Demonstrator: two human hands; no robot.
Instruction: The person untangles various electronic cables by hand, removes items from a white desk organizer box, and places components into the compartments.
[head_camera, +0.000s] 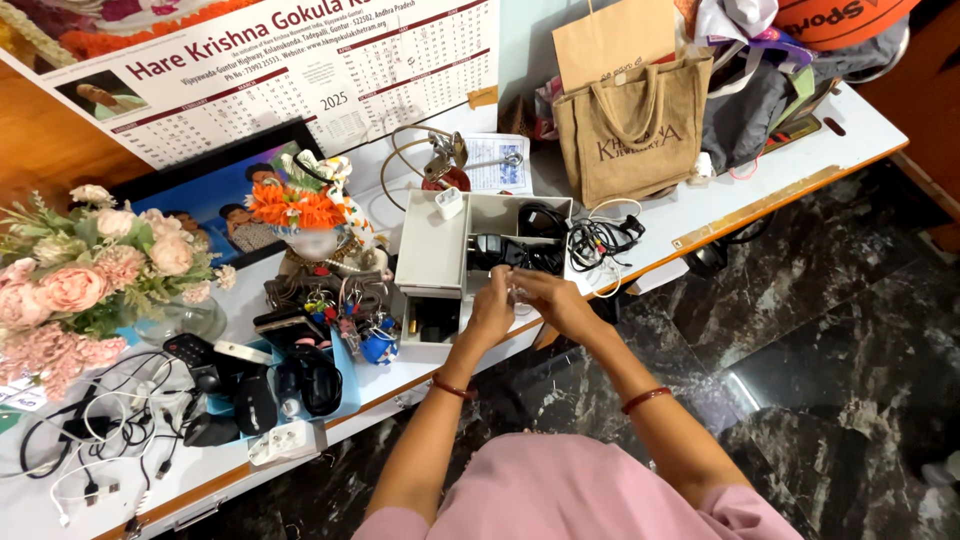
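My left hand (492, 305) and my right hand (545, 292) meet over the front edge of a white table (700, 205). Together they pinch a small clear object (517, 291); it is too small to identify. Just behind them stands a white compartment box (432, 248) holding black cables and chargers (520, 250). A white plug adapter (449, 203) rests on the box's lid. Both wrists wear red thread bands.
A tangle of black cable (600, 240) lies right of the box. A jute tote bag (630, 125) stands behind. Left are a figurine with orange flowers (305, 215), key rings (345, 305), a blue tray of gadgets (280, 375), a pink bouquet (90, 270), white cables (110, 430). Dark marble floor lies below.
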